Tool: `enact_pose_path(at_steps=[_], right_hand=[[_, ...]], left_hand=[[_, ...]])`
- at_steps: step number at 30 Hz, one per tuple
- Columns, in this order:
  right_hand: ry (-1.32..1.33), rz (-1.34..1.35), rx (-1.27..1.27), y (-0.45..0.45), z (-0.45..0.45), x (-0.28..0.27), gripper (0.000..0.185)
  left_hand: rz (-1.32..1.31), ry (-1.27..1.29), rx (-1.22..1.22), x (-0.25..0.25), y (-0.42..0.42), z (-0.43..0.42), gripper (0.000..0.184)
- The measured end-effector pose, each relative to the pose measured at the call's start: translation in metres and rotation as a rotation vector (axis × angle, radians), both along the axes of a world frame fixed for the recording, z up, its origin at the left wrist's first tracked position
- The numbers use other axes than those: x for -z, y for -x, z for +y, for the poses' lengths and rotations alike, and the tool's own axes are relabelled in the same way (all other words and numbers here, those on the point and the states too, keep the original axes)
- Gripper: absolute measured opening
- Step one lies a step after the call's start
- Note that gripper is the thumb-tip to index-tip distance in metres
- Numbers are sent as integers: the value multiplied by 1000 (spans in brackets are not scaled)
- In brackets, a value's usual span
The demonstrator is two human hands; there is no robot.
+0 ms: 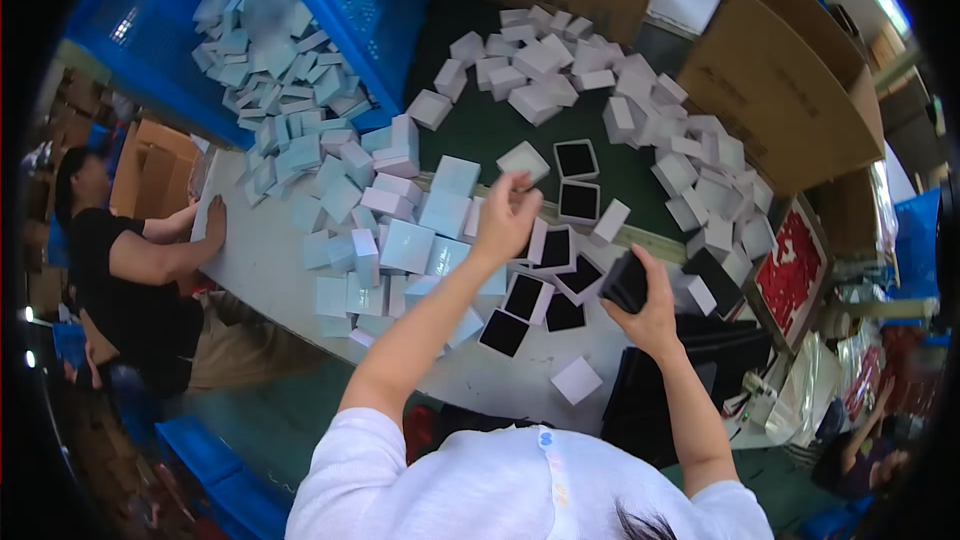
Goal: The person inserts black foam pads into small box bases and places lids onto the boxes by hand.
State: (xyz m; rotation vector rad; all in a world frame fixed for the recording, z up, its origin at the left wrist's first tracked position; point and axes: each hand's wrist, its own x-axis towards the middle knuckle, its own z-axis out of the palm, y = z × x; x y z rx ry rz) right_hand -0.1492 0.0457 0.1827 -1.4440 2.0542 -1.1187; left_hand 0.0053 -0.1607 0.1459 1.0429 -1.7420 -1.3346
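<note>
Worktable [262, 262], hands [508, 222] [650, 308] at white box [524, 161] and black stack [626, 283], lettering [447, 255] illegible

Thick square stack of pads [625, 283], 4 o'clock: black.
Small open square boxes [578, 202], near centre: white rims, black insides.
Square lidded boxes [408, 246], 9 o'clock: pale blue, some with faint whitish lettering.
Heaped small boxes [538, 60], 1 o'clock: plain lilac-white.
Perforated plastic crate [345, 15], 11 o'clock: bright blue.
Cardboard carton [785, 85], 2 o'clock: brown.
Shallow tray's contents [790, 268], 3 o'clock: red mottled white.
Worktop [275, 258]: pale grey, dark green towards 12.
</note>
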Motion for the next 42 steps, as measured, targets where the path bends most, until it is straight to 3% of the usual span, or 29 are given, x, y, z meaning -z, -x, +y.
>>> enact_pose_path(at_steps=[2,4,6,8,9,13,14,15,16,17,18,19,21,22,23,25,26,27,29,31,33,34,37,39,42], right_hand=[[-27,-5,48,6,8,8,81],[-58,-32,101,8,16,22,82],[-102,-149,144,3,13,29,84],[-86,-208,131,-1,7,41,86],[-101,-194,129,-4,-3,37,87],[-127,-136,-2,-13,-39,25,89],[-124,-77,-29,-12,-45,26,90],[-119,-20,-52,-13,-54,21,90],[-65,47,-57,-17,-62,15,91],[21,53,-26,-19,-71,14,89],[66,48,5,-25,-79,9,88],[111,45,37,-30,-88,3,86],[170,269,-9,-35,-100,-2,85],[210,339,-40,-42,-106,-4,83],[205,348,-46,-50,-111,-8,83],[192,364,-281,-70,-120,-19,82],[169,363,-371,-79,-124,-24,81],[107,397,-446,-85,-125,-28,81],[93,401,-470,-93,-121,-28,81],[141,364,-429,-106,-120,-34,81],[142,353,-449,-115,-121,-42,84],[154,328,-420,-117,-118,-42,84],[218,258,-249,-123,-108,-31,85],[289,173,-46,-131,-104,-26,86],[408,-324,58,-150,-106,-38,87]], left_hand=[[-90,111,-60,40,-5,-71,32],[-382,365,-119,90,4,-107,35],[-767,324,-102,103,19,-122,37],[-1021,354,-71,96,37,-126,26],[-1107,376,66,99,42,-129,20],[-966,456,109,123,46,-132,15],[-804,384,155,121,41,-132,14],[-610,337,43,110,36,-125,11],[-531,319,47,95,30,-121,14],[-329,324,-67,89,28,-111,31],[-315,184,-75,64,21,-98,47],[-203,214,-139,69,24,-78,51],[-204,-26,114,9,-17,-47,58],[-132,1,163,13,-25,-34,63],[27,47,132,33,-25,-21,46],[230,-687,308,-49,-74,-19,30],[329,-513,210,-15,-61,-4,37],[340,-515,217,14,-49,4,37],[384,172,-115,48,-35,12,36],[384,-401,150,2,-72,17,32],[607,-361,196,26,-58,34,30],[615,-562,217,-4,-75,34,29],[530,-679,264,-30,-89,31,29],[491,-635,236,-35,-88,32,21],[641,-288,139,-4,-66,37,34]])
